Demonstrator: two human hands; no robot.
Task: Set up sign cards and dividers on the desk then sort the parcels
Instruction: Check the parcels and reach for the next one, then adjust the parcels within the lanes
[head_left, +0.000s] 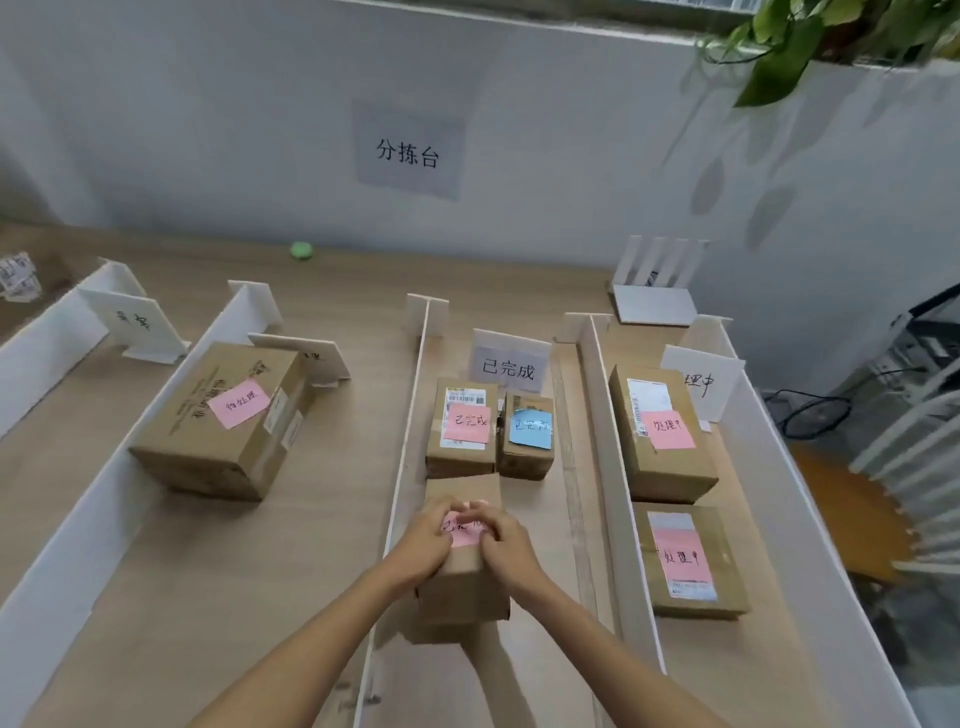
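Observation:
Both hands hold a small cardboard parcel (462, 592) in the middle lane, near the front. My left hand (423, 540) grips its top left and my right hand (506, 545) its top right, fingers curled over a pink note (464, 535). Behind it stand two small parcels, one with a pink note (461, 428) and one with a blue note (527, 434), in front of a sign card (509, 366). White dividers (410, 415) (608, 441) wall this lane. A large parcel (223, 421) lies in the lane to the left. Two parcels (660, 431) (691, 561) lie in the right lane.
More sign cards stand at the lane heads: far left (137, 325), behind the large parcel (301, 353), and right (701, 382). A white rack (657, 280) and a green object (301, 250) sit by the wall. The wooden desk (311, 493) ends at the right divider (810, 493).

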